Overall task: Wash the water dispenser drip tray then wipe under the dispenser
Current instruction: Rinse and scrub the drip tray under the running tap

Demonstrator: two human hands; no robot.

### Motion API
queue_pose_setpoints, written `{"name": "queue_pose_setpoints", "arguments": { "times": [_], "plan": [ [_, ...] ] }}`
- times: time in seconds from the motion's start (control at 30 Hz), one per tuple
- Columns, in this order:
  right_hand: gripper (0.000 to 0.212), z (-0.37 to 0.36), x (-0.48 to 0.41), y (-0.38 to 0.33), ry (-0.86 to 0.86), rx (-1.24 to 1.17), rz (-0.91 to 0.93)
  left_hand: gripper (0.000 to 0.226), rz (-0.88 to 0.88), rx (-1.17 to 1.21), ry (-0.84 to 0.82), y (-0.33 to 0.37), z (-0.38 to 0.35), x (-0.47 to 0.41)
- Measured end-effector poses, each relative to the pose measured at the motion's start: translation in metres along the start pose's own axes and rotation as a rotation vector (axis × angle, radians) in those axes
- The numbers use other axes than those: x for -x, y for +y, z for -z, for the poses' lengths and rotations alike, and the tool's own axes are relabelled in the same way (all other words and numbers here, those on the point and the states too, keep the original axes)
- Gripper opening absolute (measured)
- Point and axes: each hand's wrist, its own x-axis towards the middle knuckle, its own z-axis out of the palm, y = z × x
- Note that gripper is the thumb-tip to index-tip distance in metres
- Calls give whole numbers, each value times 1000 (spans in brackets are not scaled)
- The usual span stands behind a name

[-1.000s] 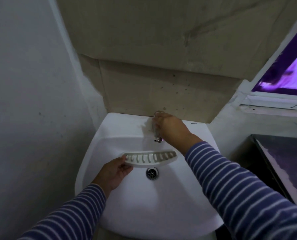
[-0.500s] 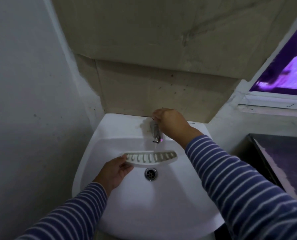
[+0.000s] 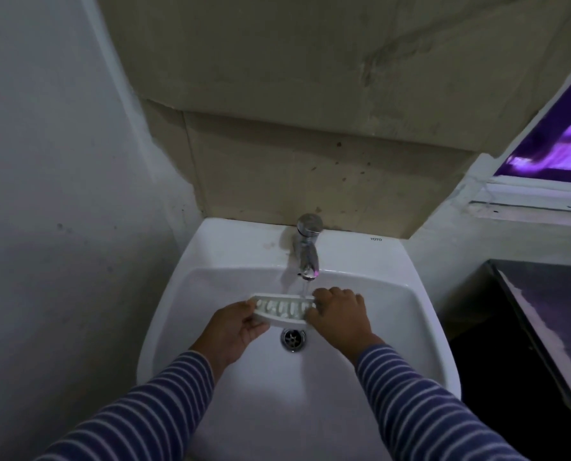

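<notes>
Under running faucet (image 3: pixel 306 251), our left hand (image 3: pixel 236 327) and right hand (image 3: pixel 339 319) grip drip tray (image 3: pixel 279 311) ends; rinsing step, scrubbing slots likely next.

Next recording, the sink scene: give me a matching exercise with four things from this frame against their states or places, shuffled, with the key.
Things:
1. drip tray
2. tap
3. drain
4. right hand

States or places:
A. at the bottom of the sink
B. running water
C. grips the tray's right end
D. held under the stream, slotted face up

Pairs: 1-D; 2-B; 3-A; 4-C.
</notes>
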Motion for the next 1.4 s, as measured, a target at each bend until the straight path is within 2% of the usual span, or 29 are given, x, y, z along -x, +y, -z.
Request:
{"name": "queue_pose_setpoints", "arguments": {
  "times": [0.13,0.27,0.3,0.43,0.53,0.6,0.67,0.73,0.83,0.93,1.07,1.2,1.27,1.4],
  "plan": [
    [36,-2,-2,-9,-22,4,-122,12,-5,10,32,3,-12,3],
    [77,-17,2,-16,-15,14,56,18,-1,41,77,8,-10,-1],
    [78,-21,4,-16,-36,5,90,20,3,30,79,8,-9,-2],
    [62,-35,15,-28,68,-76,179,18,23,15,45,0,-7,2],
    [37,-47,11,-45,139,-104,316,18,31,69,1,-6,-11,6],
    [38,-49,5,-47,181,-159,368,18,14,99,-5,-7,-13,7],
    [27,-45,-1,-41,173,-173,380,18,-15,97,-7,-6,-13,9],
    [20,-38,-2,-34,200,-173,355,17,-26,56,9,-6,-10,10],
    [31,-32,-2,-43,221,-170,216,17,5,17,14,-11,-10,12],
    [23,-28,-3,-59,141,-127,86,19,16,46,5,-14,-11,12],
    [30,-21,-7,-49,99,-231,104,17,11,15,58,-13,-8,7],
    [34,-22,0,-65,161,-156,-22,20,21,-6,-23,-14,-14,12],
    [36,-21,1,-71,120,-133,-110,19,33,12,-21,-15,-16,14],
    [31,-21,-4,-58,87,-13,-21,18,32,-1,16,-19,-15,12]
  ]
}}
